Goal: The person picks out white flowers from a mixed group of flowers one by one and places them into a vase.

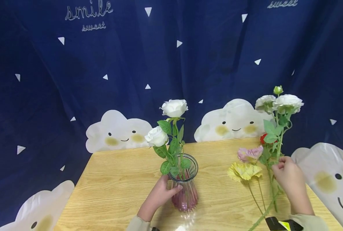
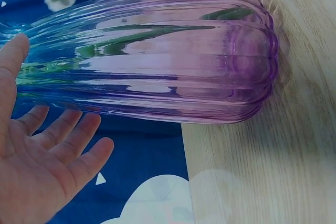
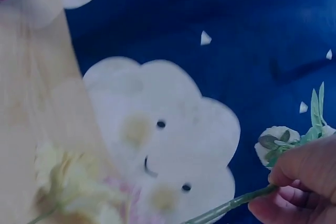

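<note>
A ribbed glass vase (image 1: pixel 185 196), clear above and pink-purple toward the base, stands upright on the table. Two white roses (image 1: pixel 174 108) with green leaves rise from its mouth. My left hand (image 1: pixel 161 194) holds the vase near its neck, thumb on the near side and fingers on the left; in the left wrist view the fingers (image 2: pixel 79 153) lie spread along the glass. At the right, my right hand (image 1: pixel 291 178) pinches the green stem (image 3: pixel 231 208) of a spray of white flowers (image 1: pixel 288 103) with a bud, raised above the table with its blooms up.
Beside my right hand lie a yellow flower (image 1: pixel 244 171), a pink flower (image 1: pixel 250 154) and a red flower (image 1: pixel 264 139), their stems toward the front edge. A navy curtain (image 1: pixel 125 64) with white clouds hangs behind the wooden table (image 1: pixel 116 183).
</note>
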Available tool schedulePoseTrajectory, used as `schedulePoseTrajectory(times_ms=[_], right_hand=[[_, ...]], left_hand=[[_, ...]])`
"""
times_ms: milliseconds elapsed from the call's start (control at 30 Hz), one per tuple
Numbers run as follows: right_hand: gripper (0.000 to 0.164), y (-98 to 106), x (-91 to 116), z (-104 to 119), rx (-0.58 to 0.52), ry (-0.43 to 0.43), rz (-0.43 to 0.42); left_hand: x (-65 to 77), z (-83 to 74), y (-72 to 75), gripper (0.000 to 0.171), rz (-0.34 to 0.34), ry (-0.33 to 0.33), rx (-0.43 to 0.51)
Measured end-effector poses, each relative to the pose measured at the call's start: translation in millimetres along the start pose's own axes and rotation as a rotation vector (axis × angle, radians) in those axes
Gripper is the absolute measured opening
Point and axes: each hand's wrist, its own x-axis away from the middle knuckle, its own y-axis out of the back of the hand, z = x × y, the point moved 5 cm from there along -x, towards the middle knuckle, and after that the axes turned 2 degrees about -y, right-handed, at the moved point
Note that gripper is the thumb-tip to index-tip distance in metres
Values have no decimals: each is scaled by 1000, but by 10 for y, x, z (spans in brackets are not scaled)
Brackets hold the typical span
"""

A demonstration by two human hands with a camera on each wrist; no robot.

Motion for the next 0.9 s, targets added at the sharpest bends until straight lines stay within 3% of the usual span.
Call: schedulePoseTrajectory(times_ms=[200,533,733,900], right_hand=[[25,36,-59,413,-55,71,-142],[22,-39,-108,979,-152,123,-136],[20,-97,-134,1342,-214,224,-188],[18,-133,-111,1625,-258,311,-182]], left_hand=[[0,-5,9,73,4,3,-9],[16,-10,-5,76,4,6,-4],[18,-7,-11,72,-2,-5,-14],[9,-13,-11,70,-8,-20,-17]])
